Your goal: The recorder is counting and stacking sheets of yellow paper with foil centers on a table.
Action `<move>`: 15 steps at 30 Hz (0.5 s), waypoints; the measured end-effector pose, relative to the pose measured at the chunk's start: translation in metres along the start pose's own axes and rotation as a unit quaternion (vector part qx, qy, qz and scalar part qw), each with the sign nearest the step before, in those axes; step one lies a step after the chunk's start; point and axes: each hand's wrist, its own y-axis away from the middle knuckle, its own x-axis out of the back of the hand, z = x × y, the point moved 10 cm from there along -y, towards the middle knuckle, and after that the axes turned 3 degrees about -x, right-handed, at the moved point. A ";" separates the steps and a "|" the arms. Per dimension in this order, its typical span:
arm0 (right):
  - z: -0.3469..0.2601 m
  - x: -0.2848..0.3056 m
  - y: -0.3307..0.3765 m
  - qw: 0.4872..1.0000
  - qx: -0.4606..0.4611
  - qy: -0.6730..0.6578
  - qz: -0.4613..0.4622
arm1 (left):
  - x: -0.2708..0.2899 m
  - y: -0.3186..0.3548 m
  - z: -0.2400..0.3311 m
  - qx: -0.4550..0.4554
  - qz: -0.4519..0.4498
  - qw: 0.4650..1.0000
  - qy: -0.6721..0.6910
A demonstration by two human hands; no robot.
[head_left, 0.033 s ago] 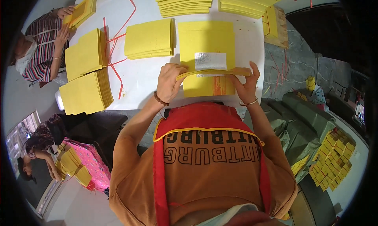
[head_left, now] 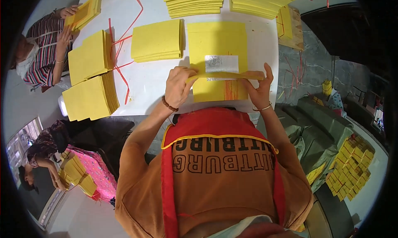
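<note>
The yellow sheet (head_left: 224, 75) held edge-on and the yellow stacks (head_left: 156, 39) look like matt, slightly coarse paper, while the silver patch (head_left: 222, 63) shines like crinkled foil. The white bench (head_left: 157, 88) is smooth, and the red ties (head_left: 142, 8) look like thin plastic. Apron (head_left: 215, 124) and shirt (head_left: 219, 196) are soft matt cloth; the green cover (head_left: 319, 117) has a plastic-like sheen.

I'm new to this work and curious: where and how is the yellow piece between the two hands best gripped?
Probably at its two ends: the yellow piece shows edge-on as a long, narrow band. The left hand suits the left end and the right hand the right, each coming from its own side, leaving the middle free.
</note>
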 end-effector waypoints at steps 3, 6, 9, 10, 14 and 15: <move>0.007 -0.003 -0.010 1.000 -0.027 -0.009 0.009 | -0.006 -0.003 -0.016 0.095 -0.026 0.995 -0.022; 0.029 -0.013 -0.018 0.964 -0.181 -0.194 0.032 | -0.016 -0.009 -0.046 0.225 -0.020 0.974 0.022; 0.030 -0.020 -0.029 0.957 -0.245 -0.155 0.003 | -0.026 -0.006 -0.075 0.325 0.003 0.939 0.114; 0.032 -0.021 -0.030 0.957 -0.245 -0.155 0.005 | -0.028 -0.008 -0.077 0.323 0.002 0.939 0.115; 0.029 -0.022 -0.033 0.963 -0.246 -0.108 0.008 | -0.030 -0.007 -0.081 0.333 -0.006 0.940 0.075; 0.029 -0.021 -0.033 0.958 -0.262 -0.116 0.019 | -0.030 -0.007 -0.081 0.334 -0.008 0.940 0.066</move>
